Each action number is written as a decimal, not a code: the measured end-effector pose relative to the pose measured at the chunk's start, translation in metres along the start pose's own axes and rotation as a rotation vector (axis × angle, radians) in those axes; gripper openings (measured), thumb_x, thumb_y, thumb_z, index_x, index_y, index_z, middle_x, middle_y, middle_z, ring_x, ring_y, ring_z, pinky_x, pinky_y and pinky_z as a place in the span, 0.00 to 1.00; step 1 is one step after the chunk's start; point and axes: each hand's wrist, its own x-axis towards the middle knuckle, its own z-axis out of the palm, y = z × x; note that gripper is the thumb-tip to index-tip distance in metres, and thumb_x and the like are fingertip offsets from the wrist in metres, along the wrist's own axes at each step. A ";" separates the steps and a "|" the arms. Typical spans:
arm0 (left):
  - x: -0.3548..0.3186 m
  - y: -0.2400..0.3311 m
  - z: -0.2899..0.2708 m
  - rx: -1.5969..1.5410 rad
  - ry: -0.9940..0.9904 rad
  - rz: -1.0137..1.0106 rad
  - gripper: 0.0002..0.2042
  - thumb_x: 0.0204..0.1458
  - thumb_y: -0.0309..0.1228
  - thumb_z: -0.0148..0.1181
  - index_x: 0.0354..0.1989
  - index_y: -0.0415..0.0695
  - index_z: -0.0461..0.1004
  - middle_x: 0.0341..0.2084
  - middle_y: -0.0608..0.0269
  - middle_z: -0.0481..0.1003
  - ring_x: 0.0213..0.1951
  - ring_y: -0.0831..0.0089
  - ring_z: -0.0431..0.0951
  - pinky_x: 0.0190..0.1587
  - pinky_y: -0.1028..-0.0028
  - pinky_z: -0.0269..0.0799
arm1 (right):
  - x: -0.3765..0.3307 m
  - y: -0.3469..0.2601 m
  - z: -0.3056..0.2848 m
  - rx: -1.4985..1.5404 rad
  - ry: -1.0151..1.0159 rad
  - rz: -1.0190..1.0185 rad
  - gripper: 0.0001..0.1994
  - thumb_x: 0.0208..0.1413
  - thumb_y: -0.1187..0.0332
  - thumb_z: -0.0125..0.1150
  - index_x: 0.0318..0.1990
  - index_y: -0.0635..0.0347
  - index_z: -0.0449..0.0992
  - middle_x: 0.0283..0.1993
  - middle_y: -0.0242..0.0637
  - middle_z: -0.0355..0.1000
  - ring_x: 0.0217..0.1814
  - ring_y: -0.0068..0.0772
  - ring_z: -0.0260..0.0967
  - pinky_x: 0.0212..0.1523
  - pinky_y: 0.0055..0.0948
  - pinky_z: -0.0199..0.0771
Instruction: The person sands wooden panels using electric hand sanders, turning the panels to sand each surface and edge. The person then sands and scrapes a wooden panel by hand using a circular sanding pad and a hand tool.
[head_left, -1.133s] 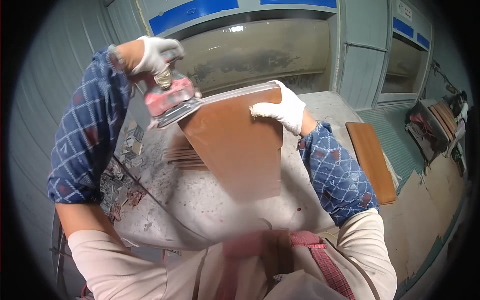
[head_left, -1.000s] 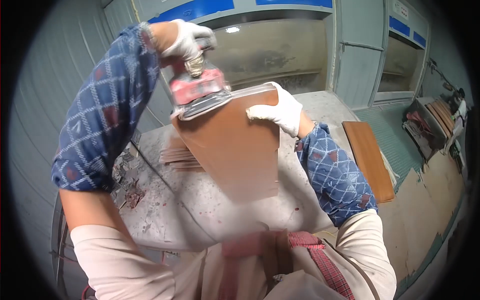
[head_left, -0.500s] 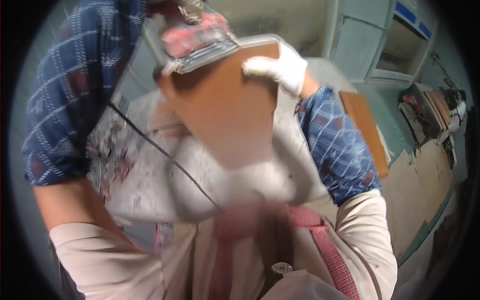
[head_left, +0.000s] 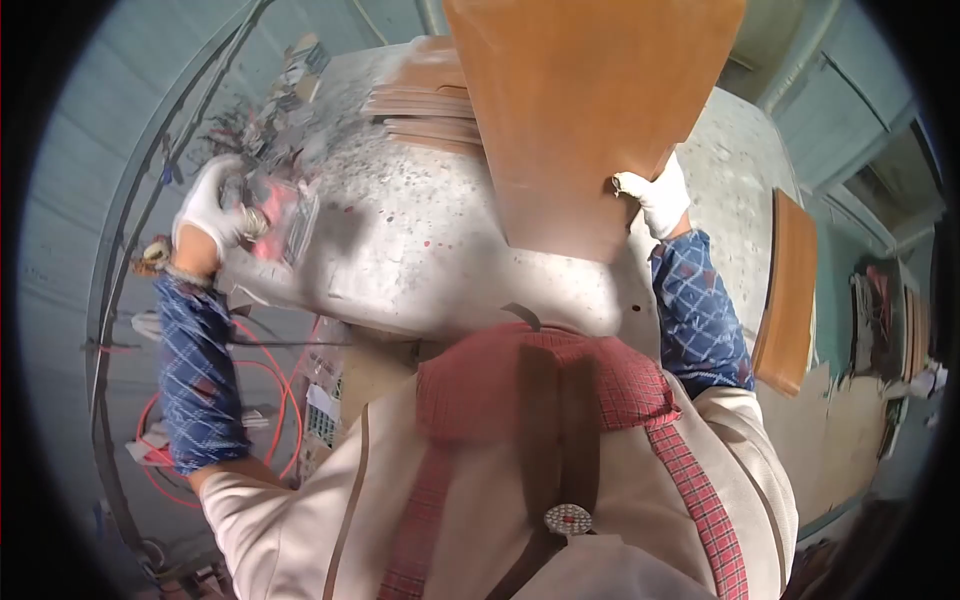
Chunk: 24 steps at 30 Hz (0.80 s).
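Observation:
My left hand (head_left: 212,212), in a white glove, is closed around a red power sander (head_left: 276,222) at the left edge of the white table (head_left: 400,270). The sander has a flat grey base and is slightly blurred. My right hand (head_left: 660,195), also gloved, grips the right edge of a brown wooden panel (head_left: 600,120), thumb on its upper face. The panel is tilted up and narrows toward me; its far end runs out of view. My right fingers are hidden behind it.
Several brown panels (head_left: 430,105) lie stacked on the table left of the held one. Another brown panel (head_left: 785,290) stands at the right. Red hose (head_left: 285,400) loops at lower left, and scraps (head_left: 290,85) litter the far left side.
My left hand has moved the sander off the panel, leftward and nearer, to the table's left edge. The panel has shifted right and looks larger, with my right hand still gripping it.

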 end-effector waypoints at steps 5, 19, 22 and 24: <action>-0.132 -0.043 0.082 -0.512 -0.127 -0.614 0.41 0.28 0.17 0.76 0.59 0.40 0.67 0.35 0.63 0.73 0.34 0.72 0.74 0.35 0.70 0.75 | 0.033 -0.026 0.042 -0.203 -0.059 -0.014 0.33 0.42 0.71 0.80 0.57 0.66 0.68 0.48 0.41 0.77 0.45 0.31 0.76 0.46 0.33 0.80; -0.206 -0.036 0.140 -0.696 -0.118 -0.842 0.38 0.30 0.21 0.78 0.56 0.39 0.69 0.40 0.59 0.77 0.41 0.69 0.78 0.46 0.71 0.77 | 0.052 0.136 0.083 -0.961 -0.925 0.154 0.49 0.35 0.46 0.79 0.66 0.61 0.68 0.65 0.52 0.69 0.68 0.53 0.64 0.69 0.41 0.62; -0.181 -0.026 0.154 -0.445 -0.152 -0.719 0.38 0.30 0.26 0.78 0.57 0.39 0.69 0.43 0.53 0.76 0.43 0.63 0.78 0.49 0.68 0.76 | 0.064 0.189 0.045 -0.941 -0.966 0.279 0.50 0.37 0.44 0.78 0.68 0.57 0.67 0.69 0.49 0.65 0.72 0.48 0.61 0.72 0.39 0.58; -0.163 -0.017 0.169 -0.508 -0.110 -0.660 0.39 0.30 0.27 0.78 0.58 0.39 0.69 0.44 0.53 0.76 0.44 0.62 0.78 0.49 0.68 0.76 | 0.068 0.216 0.026 -1.010 -0.789 0.521 0.48 0.42 0.42 0.75 0.70 0.53 0.65 0.72 0.46 0.62 0.74 0.52 0.57 0.72 0.42 0.58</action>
